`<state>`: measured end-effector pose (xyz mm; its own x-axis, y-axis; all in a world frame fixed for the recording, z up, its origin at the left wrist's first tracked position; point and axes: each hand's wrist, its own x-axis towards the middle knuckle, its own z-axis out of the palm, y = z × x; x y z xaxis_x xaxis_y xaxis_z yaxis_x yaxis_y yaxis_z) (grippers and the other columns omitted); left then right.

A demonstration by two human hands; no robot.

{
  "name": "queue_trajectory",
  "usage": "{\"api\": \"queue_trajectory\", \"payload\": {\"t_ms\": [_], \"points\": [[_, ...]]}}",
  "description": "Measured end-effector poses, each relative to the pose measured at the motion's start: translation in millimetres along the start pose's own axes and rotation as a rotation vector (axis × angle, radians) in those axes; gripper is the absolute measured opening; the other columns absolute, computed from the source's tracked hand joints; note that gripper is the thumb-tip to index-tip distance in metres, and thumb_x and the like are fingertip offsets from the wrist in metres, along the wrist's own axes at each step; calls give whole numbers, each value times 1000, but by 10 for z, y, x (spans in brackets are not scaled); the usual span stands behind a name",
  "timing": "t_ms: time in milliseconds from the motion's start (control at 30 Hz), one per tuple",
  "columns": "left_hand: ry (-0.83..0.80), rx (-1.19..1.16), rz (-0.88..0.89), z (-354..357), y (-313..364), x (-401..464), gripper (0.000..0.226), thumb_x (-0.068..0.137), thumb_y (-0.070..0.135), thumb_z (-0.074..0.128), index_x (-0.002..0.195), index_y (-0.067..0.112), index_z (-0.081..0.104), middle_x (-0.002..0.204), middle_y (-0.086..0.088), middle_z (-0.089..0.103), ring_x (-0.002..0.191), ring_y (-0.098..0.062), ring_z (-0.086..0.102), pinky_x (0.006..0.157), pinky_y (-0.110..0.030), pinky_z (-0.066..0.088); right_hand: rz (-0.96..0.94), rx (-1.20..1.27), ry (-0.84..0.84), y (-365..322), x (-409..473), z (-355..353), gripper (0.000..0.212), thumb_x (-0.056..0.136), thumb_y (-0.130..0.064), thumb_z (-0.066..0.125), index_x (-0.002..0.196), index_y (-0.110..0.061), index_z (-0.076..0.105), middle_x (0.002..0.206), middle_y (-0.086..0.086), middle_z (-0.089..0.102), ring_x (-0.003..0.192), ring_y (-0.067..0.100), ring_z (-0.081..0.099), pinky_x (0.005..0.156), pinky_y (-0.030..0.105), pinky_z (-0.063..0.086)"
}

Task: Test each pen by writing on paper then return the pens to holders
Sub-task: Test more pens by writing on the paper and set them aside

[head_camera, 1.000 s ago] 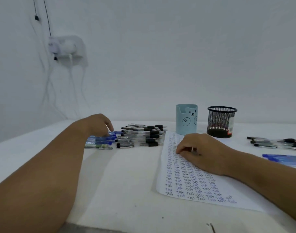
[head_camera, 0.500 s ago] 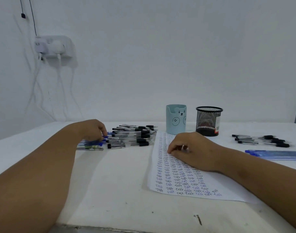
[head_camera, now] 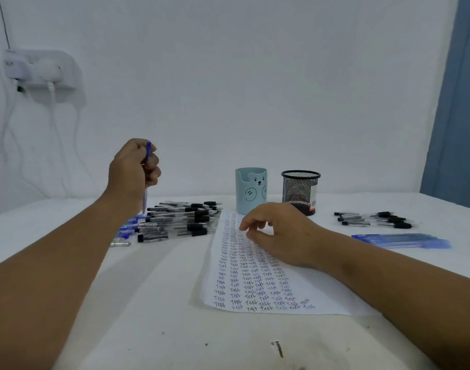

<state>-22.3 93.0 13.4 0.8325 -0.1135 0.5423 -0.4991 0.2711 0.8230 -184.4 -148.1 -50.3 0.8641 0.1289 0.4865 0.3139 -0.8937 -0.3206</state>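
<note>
The left hand (head_camera: pixel 134 169) was raised above the bench (head_camera: pixel 148 303), fingers curled round a blue pen (head_camera: pixel 147 177) held near upright, cap end up. The right hand (head_camera: pixel 279 236) rested on the paper (head_camera: pixel 255 284), fingers loosely bent and holding nothing.

Progress: the paper carried many columns of the word "Test" in black and blue, so testing was judged well advanced. A large pile of black pens (head_camera: pixel 180 220) with a few blue pens (head_camera: pixel 128 227) beside them lay left of the paper. Right of the paper lay a small group of black pens (head_camera: pixel 375 218) and a row of blue pens (head_camera: pixel 402 240). Which group was already tested could not be established.

Behind the paper stood the bear holder (head_camera: pixel 251 190) and, just right of it, the mesh holder (head_camera: pixel 300 192). Neither showed any pens standing in it, though the view inside was poor. Return to holders was therefore judged outstanding.

Obstructions: none on the paper apart from the right hand. A wall socket (head_camera: pixel 39 69) with hanging cables stood well left of the paper.
</note>
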Motion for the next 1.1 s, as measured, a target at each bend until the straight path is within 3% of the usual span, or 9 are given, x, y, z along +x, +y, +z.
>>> {"api": "queue_trajectory", "payload": {"t_ms": [100,233,367,433,533,667,767,933,1100], "points": [[-114,-239,-149,314,73,-210,38,102,32,32,68,19,45,51,6,28,43,-11,20,48,-25,11,22,8,64,18,-20,-8,15,96,-25,64,107,-30,72,97,-18,66,94,0,57,78,13,44],[-204,-359,-219,678,126,-446,27,92,18,28,67,19,39,49,5,21,42,-10,14,45,-21,10,51,93,119,-12,-30,-45,19,93,-35,68,111,-29,71,87,-16,65,81,2,56,70,13,42],[-240,-570,-307,969,126,-678,26,91,17,27,67,16,39,54,1,24,46,-13,22,47,-24,21,56,186,125,-74,-41,-72,34,84,-46,75,109,-24,75,65,-11,56,56,2,46,58,15,38],[-267,-624,-343,1061,132,-768,26,91,17,26,68,15,38,57,-1,28,50,-16,30,51,-26,29,52,173,141,-108,-44,-83,19,87,-38,76,89,-20,77,52,-11,46,48,5,39,53,17,32],[-293,-599,-319,1103,119,-806,31,99,22,29,76,12,47,67,-10,52,66,-24,55,68,-33,49,109,95,123,-144,-41,-133,28,90,-28,74,63,-24,64,42,-16,46,46,1,45,50,13,30],[-346,-275,-237,1044,-72,-737,56,105,55,20,113,16,58,104,-13,71,99,-26,64,90,-37,50,299,298,-5,-180,-116,-375,25,88,-20,74,63,-16,69,58,-5,65,47,6,50,49,21,40],[-566,183,-153,959,-296,-741,51,106,54,26,111,22,65,112,-4,71,113,-24,62,102,-40,47,392,549,-97,-202,-302,-482,28,89,-18,73,64,-8,66,62,12,65,44,17,48,42,20,35],[-826,714,-24,891,-318,-779,17,97,48,57,102,38,70,112,20,67,94,-2,66,80,-26,52,404,692,-72,-251,-590,-399,34,95,-26,66,66,-8,60,53,14,56,37,18,37,39,20,26],[-933,897,64,887,-356,-813,11,91,43,68,101,41,71,110,23,66,103,3,59,93,-23,46,335,627,-87,-258,-640,-371,44,80,-16,83,53,-12,48,48,11,54,41,19,46,44,22,38]]}}
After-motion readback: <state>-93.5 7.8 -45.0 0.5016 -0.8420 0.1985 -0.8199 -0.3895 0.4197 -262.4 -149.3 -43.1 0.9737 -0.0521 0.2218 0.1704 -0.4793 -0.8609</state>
